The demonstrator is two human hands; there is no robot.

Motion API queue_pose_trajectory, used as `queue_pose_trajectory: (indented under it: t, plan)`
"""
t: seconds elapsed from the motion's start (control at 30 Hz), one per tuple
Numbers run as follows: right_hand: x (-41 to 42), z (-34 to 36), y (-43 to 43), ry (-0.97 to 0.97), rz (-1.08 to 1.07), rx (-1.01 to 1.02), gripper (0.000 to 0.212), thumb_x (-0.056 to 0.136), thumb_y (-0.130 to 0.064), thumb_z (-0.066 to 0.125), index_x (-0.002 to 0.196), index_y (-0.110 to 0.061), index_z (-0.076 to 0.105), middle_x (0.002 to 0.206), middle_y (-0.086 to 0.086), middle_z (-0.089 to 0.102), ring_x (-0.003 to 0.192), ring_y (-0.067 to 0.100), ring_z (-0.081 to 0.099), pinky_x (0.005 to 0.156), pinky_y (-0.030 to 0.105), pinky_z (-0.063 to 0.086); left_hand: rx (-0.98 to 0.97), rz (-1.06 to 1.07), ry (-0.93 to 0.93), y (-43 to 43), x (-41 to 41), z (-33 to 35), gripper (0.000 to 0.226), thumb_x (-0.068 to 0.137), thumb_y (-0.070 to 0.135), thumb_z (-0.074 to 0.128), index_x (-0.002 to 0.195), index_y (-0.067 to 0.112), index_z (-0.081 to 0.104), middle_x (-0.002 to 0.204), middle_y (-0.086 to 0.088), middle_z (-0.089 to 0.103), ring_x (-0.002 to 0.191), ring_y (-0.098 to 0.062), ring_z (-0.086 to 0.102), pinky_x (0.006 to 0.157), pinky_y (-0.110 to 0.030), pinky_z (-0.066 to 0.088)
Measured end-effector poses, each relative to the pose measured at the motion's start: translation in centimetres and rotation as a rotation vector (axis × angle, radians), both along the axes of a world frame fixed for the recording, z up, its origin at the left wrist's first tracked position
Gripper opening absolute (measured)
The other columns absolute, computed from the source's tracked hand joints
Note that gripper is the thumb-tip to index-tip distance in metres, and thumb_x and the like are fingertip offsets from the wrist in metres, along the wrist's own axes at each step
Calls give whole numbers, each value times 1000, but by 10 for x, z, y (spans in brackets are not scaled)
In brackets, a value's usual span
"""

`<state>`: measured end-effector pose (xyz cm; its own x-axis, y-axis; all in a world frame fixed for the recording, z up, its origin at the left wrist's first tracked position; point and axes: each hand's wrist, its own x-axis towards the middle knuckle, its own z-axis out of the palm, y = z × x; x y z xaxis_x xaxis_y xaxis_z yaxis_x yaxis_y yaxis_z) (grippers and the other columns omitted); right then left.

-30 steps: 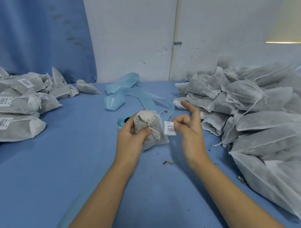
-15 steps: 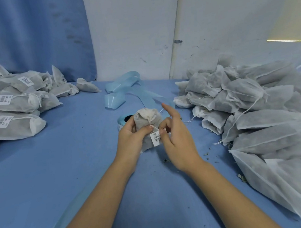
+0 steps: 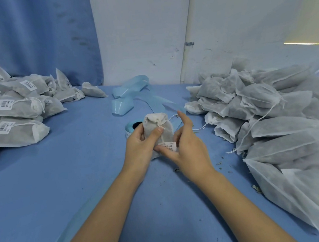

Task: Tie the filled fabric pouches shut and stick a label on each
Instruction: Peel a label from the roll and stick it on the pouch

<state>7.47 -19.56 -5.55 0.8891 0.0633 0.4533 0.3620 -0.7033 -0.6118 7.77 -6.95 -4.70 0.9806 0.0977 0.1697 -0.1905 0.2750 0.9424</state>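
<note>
L hand (image 3: 140, 147): I see it gripping the pouch (image 3: 158, 129), thumb across the front, fingers curled round the back.
R hand (image 3: 187, 147): thumb lies flat on the label (image 3: 167, 146) and presses it to the pouch. Index finger is straight, pointing up just beside the pouch. Other fingers sit behind, can't tell how they lie.
Pouch: off-white, filled, held upright at bench centre. Neck is gathered at top w/ a thin string running down the front. Base is hidden by both hands, so I can't tell if it touches the bench.
Label: white w/ barcode print, on the pouch's lower front, partly under the R thumb.
Label roll (image 3: 133, 126): pale blue, on the bench just behind the pouch, partly hidden by it & the L hand.
Backing strip (image 3: 130, 96): pale blue, in loose loops further back, near the wall (image 3: 143, 23).
R pile (image 3: 273, 117): filled pouches heaped along the bench's R side, strings trailing.
L pile (image 3: 15, 117): pouches w/ barcode labels & tied necks, far L.
Bench (image 3: 72, 180): blue cover, w/ dry crumbs (image 3: 219, 162) scattered near the R wrist.
Backdrop: blue curtain (image 3: 25, 36) on the L, white wall w/ a pipe (image 3: 187, 28).
</note>
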Motion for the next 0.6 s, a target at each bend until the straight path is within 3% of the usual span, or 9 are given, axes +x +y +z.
queue_pose_trajectory:
  t: [0.07, 0.13, 0.23, 0.3, 0.37, 0.43, 0.6]
  plan:
    - [1, -1, -2, 110, -37, 85, 108, 66, -62, 75, 147, -29, 12, 84, -13, 54, 82, 10, 60, 67, 32, 48, -4, -12, 25, 1, -1, 2, 9, 88, 18, 65, 94, 24, 70, 86, 4, 75, 79, -10, 70, 65, -21, 55]
    - [2, -1, -5, 181, -8, 173, 98, 64, -59, 79, 141, -27, 27, 94, -14, 57, 86, 4, 60, 72, 28, 50, -10, -35, 43, 1, -2, 3, 8, 88, 19, 66, 93, 23, 70, 86, 3, 75, 78, -11, 71, 61, -21, 55]
    - [1, -1, -6, 304, 135, 370, 54, 71, -42, 82, 115, -24, 56, 98, -11, 67, 86, 1, 63, 71, 16, 49, -28, -50, 84, -1, -3, 4, 10, 85, 24, 69, 94, 21, 71, 87, 0, 75, 79, -14, 72, 61, -22, 55]
    - [-1, 1, -4, 369, 222, 538, 32, 78, -33, 79, 102, -18, 65, 90, -6, 73, 81, 6, 67, 67, 17, 50, -67, -80, 90, -1, -4, 5, 29, 77, 37, 72, 100, 19, 70, 94, -3, 75, 86, -18, 71, 69, -27, 57]
    - [-1, 5, -3, 359, 232, 712, 28, 78, -30, 78, 98, -13, 67, 87, -3, 74, 80, 8, 69, 65, 16, 50, -108, -150, 89, -1, -4, 5, 52, 67, 49, 72, 106, 16, 68, 102, -7, 73, 94, -21, 70, 78, -31, 57]
    - [1, 7, -3, 339, 200, 835, 31, 76, -32, 78, 97, -12, 66, 86, -3, 74, 80, 8, 69, 64, 15, 50, -108, -243, 118, -1, -5, 3, 60, 62, 52, 72, 109, 14, 66, 105, -6, 73, 98, -20, 69, 80, -30, 57]
    - [1, 6, -4, 336, 142, 813, 15, 85, -31, 71, 89, -17, 67, 82, -4, 73, 75, 7, 68, 62, 15, 50, -50, -299, 192, -3, -7, -2, 51, 66, 41, 72, 107, 12, 68, 99, -1, 75, 93, -11, 70, 68, -19, 54]
